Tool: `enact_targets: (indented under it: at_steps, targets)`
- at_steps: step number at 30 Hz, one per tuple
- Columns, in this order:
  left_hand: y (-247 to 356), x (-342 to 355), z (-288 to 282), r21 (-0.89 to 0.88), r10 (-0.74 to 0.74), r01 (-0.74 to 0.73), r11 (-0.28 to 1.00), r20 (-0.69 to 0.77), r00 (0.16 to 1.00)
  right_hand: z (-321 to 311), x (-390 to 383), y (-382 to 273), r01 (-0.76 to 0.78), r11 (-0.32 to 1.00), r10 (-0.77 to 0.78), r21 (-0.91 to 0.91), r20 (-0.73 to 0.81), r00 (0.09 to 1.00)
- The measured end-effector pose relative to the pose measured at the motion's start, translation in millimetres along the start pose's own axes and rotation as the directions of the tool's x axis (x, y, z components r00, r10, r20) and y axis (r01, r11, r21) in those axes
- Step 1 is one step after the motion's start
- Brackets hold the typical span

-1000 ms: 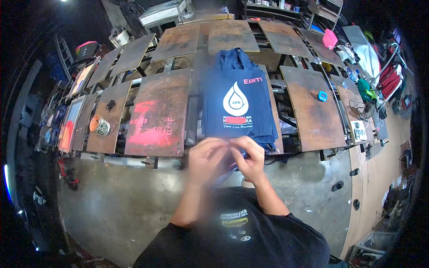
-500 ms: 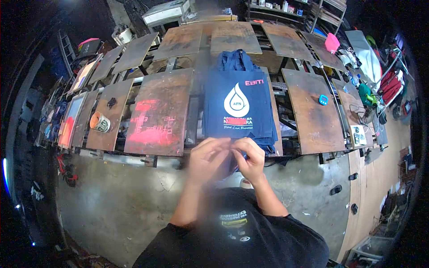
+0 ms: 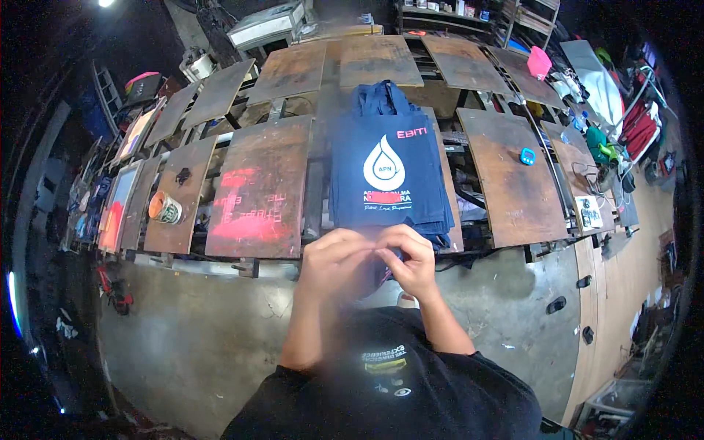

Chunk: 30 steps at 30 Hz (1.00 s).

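My left hand (image 3: 334, 255) and my right hand (image 3: 411, 258) meet at the fingertips, just on my side of a stack of dark blue tote bags (image 3: 352, 150). Both are closed in a pinch; what sits between the fingertips is too small and blurred to make out. Below them, a bit of dark material with pinkish marks shows in the gap, partly hidden. The top bag lies flat, handles pointing away, with a white drop emblem and red-pink print. A smeared haze covers part of my left hand.
Brown boards stand in two rows; one nearby board (image 3: 253, 198) carries pink paint. A paint-stained can (image 3: 165, 208) sits on a board at left, a small blue timer (image 3: 527, 156) on one at right. Sandals (image 3: 556, 305) lie on the concrete floor (image 3: 191, 330).
My hands stay together at nearly the same place, fingertips still pinched. The whole view has shifted slightly; the bags have not visibly moved.
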<state>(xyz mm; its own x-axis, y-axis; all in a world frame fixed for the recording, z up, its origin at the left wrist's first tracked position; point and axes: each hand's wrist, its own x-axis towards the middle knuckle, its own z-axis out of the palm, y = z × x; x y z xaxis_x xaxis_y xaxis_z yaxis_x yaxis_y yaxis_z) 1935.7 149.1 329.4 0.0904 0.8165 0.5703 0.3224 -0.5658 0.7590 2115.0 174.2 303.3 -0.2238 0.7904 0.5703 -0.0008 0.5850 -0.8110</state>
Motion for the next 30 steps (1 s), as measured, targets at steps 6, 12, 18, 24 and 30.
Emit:
enact_targets:
  at_steps: [6,12,18,24,30]
  targets:
    - [0.6,0.0,9.3,0.159,0.016,-0.012,0.987,-0.02,1.0,2.3,0.1,-3.4,-0.039,0.999,0.038,-0.01,-0.041,0.998]
    - [-12.6,-10.9,26.6,0.037,-0.045,0.049,0.998,-0.101,0.994,13.4,-4.8,3.1,0.058,0.995,-0.071,-0.083,-0.163,0.984]
    - [-23.2,-21.1,42.2,-0.212,-0.151,0.118,0.97,-0.147,0.978,20.0,-6.5,4.2,0.198,0.97,-0.227,-0.139,-0.232,0.946]
    - [-16.8,-25.6,48.5,-0.224,-0.083,0.041,0.974,-0.182,0.98,21.5,-10.7,3.4,0.346,0.909,-0.402,-0.233,-0.261,0.878]
    - [-14.8,-26.6,46.4,-0.129,-0.015,-0.004,0.992,-0.142,0.99,14.3,-15.3,19.5,0.462,0.812,-0.561,-0.357,-0.254,0.788]
